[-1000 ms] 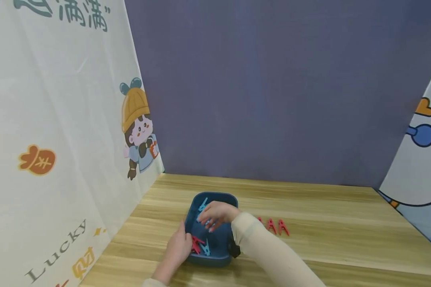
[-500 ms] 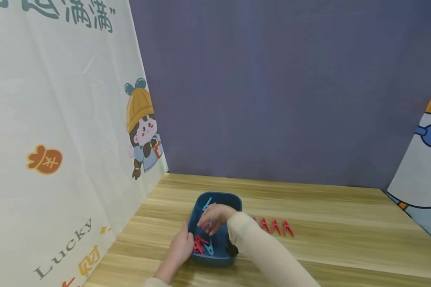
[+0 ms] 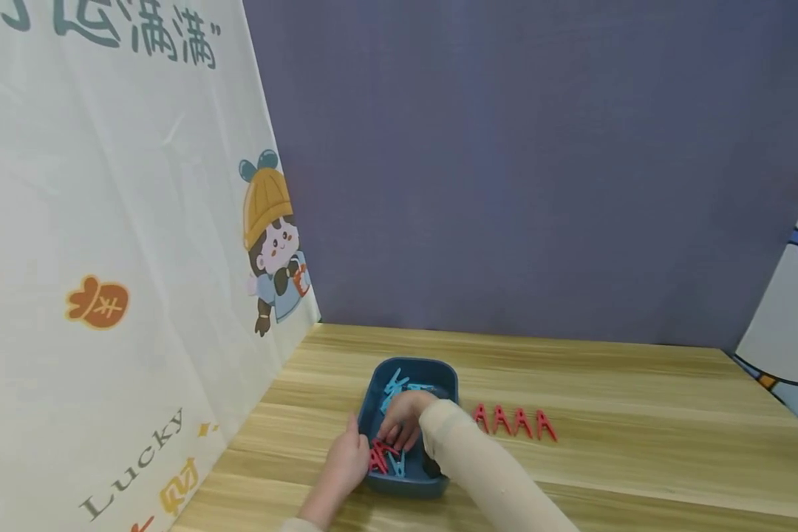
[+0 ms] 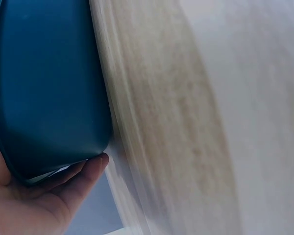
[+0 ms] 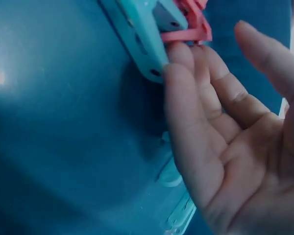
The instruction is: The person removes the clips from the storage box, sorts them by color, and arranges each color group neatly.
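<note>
In the head view, a dark blue plastic bin point(image 3: 408, 488) stands on the wooden table. My left hand point(image 3: 348, 459) grips its left side; the left wrist view shows the fingers point(image 4: 83, 178) against the outer wall. Inside the bin is my right hand point(image 3: 404, 421), palm toward the near end. In the right wrist view its fingertips touch a red clothespin point(image 5: 201, 29) and a light blue clothespin point(image 5: 142, 36), thumb held apart. Several light blue clothespins point(image 3: 394, 384) lie at the bin's far end, partly hidden by the right hand.
To the right of the bin, several red clothespins point(image 3: 522, 423) lie in a row on the wooden table point(image 3: 625, 443). A printed white sheet point(image 3: 153, 222) borders the left, and a plain grey-blue backdrop point(image 3: 505, 170) rises behind.
My right hand has moved from the bin's middle toward the near clothespins and reaches lower. The left hand keeps its place on the bin. The view has shifted slightly left.
</note>
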Tool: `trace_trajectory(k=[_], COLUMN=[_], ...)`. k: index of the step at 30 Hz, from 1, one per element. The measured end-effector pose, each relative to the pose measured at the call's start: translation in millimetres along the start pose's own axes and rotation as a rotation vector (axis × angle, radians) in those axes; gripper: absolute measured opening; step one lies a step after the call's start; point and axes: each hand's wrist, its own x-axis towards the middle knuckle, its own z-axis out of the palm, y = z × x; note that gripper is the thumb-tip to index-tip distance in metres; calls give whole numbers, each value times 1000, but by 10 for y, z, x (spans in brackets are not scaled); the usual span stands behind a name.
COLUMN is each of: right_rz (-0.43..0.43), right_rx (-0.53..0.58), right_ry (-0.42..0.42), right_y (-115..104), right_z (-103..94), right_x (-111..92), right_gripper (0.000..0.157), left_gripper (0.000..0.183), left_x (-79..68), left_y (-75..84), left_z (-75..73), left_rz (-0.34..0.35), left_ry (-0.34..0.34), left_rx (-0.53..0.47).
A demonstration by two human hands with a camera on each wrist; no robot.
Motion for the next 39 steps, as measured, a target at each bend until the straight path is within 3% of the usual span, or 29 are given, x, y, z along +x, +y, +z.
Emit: trace_trajectory(k=[13,22,30,39], right_rz=[-3,-19,-12,-39], right_rx=[-247,-212,-264,-242], right_ry=[100,153,187,291], right_y=[-13,6,-16,-9], right_z=[136,150,164,163], right_x=[-10,-18,-40,-27], right_gripper=[15,14,18,19], left_gripper=[54,54,53,52], left_x=[21,5,19,14], left_y=[33,57,44,42], left_z=[-13,-3,2,2], left_rz=[-62,-94,-90,-104], left_ry=[-41,-65,-44,-62], left_rx=[5,-19,6,-28])
